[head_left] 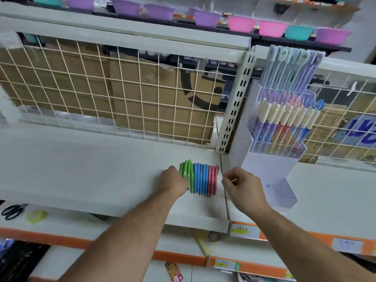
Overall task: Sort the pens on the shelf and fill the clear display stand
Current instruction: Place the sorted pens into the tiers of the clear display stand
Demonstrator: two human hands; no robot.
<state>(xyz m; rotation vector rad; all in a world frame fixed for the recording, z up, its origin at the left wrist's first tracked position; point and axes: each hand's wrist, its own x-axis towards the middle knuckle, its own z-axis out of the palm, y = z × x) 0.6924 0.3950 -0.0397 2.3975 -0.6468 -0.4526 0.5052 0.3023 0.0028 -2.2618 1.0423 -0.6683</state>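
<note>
A row of pens lies side by side on the white shelf (81, 169): green pens (186, 169) at the left, blue pens (200, 179) in the middle, pink pens (213, 180) at the right. My left hand (173, 180) rests against the green pens, fingers curled on them. Just right of the pink pens hovers my right hand (242, 184), fingers pinched with nothing clearly in them. The clear display stand (272, 165) stands to the right; its two upper tiers hold several pens and its bottom tier (282, 196) looks empty.
A white wire grid (114, 92) with cardboard boxes behind it backs the shelf. Coloured bowls (242, 23) line the shelf above. On the lower shelf lie black scissors (12, 211) and a yellow tape roll (36, 216). Orange price rails (305, 239) run below.
</note>
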